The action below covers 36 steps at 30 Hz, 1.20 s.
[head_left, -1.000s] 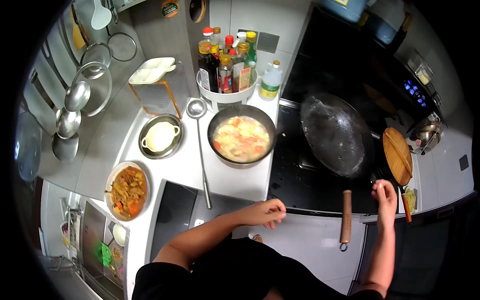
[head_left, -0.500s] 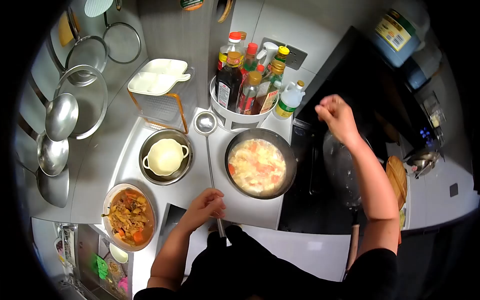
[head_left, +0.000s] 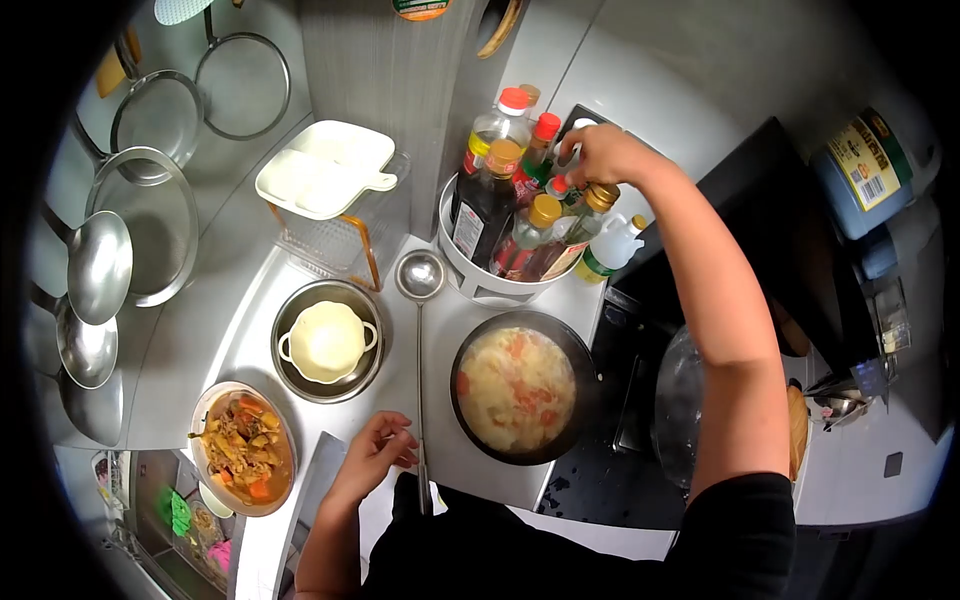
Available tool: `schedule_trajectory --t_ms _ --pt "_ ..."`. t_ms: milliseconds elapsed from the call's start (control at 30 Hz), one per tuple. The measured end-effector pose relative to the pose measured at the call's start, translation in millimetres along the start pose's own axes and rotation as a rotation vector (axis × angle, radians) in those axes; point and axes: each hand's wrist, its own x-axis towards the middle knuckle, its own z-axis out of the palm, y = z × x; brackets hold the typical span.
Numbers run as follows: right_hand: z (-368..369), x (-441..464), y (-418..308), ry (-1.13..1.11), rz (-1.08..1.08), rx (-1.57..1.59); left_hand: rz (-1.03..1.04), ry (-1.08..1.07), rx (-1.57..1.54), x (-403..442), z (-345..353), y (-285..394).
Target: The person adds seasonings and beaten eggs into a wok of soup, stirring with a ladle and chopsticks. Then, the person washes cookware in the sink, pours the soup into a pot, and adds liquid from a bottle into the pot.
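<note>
My right hand (head_left: pixel 605 157) is over the back of the bottle group, its fingers curled down among the bottle tops. It covers the spot of a yellow-capped bottle, and what the fingers hold is hidden. Just below them is a small red cap (head_left: pixel 558 187). Loosely bent, with fingers apart, my left hand (head_left: pixel 376 452) is beside the long handle of a ladle (head_left: pixel 420 275) and holds nothing. The ladle lies on the counter, bowl toward the bottle rack (head_left: pixel 490 280). To its right, a dark pot (head_left: pixel 583 400) contains a pale soup with orange-red pieces (head_left: pixel 515 390).
A cream two-handled bowl (head_left: pixel 328 340) sits in a metal bowl (head_left: pixel 285 380). A dish of stew (head_left: pixel 243 450) is at the left. Ladles and strainers (head_left: pixel 145 225) hang on the wall. A clear glass lid (head_left: pixel 678 410) is on the black stove (head_left: pixel 600 495).
My right hand has moved left from above the stove to the bottles, its fingers lowered among their tops. My left hand has shifted left and down, away from the ladle handle. The view has tilted.
</note>
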Motion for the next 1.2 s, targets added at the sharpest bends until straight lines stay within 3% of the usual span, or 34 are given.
schedule_trajectory --t_ms 67,100,167,267,300,400,633,733,867,900,933,1000,1167,1200 --pt "11.7 22.5 -1.4 -0.288 -0.122 -0.063 0.003 -0.011 0.005 3.5 0.6 6.9" --pt "16.8 29.0 -0.9 -0.293 -0.126 -0.063 0.011 -0.022 0.015 5.6 0.1 10.2" --pt "20.3 37.2 -10.1 -0.534 0.091 0.092 0.019 -0.024 -0.006 9.4 -3.6 11.9" --pt "30.5 53.8 -11.6 -0.523 -0.040 -0.189 0.031 -0.026 0.000 13.3 -5.5 16.9" --pt "36.5 54.8 -4.1 -0.377 -0.125 -0.210 0.033 -0.028 0.027 15.1 -4.9 19.0" --pt "34.4 49.2 -4.3 -0.238 -0.195 -0.175 0.085 -0.102 0.019 25.9 0.2 22.2" --pt "-26.4 20.4 -7.5 0.008 -0.201 -0.038 0.212 -0.176 0.204 56.9 23.5 81.0" --pt "-74.6 -5.7 -17.9 0.048 -0.109 0.023 0.524 -0.133 0.238 79.9 38.1 112.5" --pt "-126.2 -52.2 -38.0 0.323 -0.144 -0.067 0.874 -0.019 0.298 106.2 80.9 165.1" --pt "-138.4 -64.9 -45.9 0.314 -0.086 -0.013 1.018 0.030 0.288 112.5 91.7 174.7" --pt "-150.3 -78.3 -55.1 0.306 -0.027 0.042 1.082 0.126 0.456 127.9 95.7 178.2" --pt "-173.2 -112.6 -86.4 0.363 0.069 0.086 1.143 0.243 0.490 124.8 115.1 191.8" --pt "-160.7 -168.6 -135.3 0.451 0.099 0.421 1.204 0.076 0.300 104.7 137.9 183.2" --pt "-150.4 -174.0 -151.2 0.556 0.258 0.402 1.177 0.057 0.297 96.9 139.0 178.7"
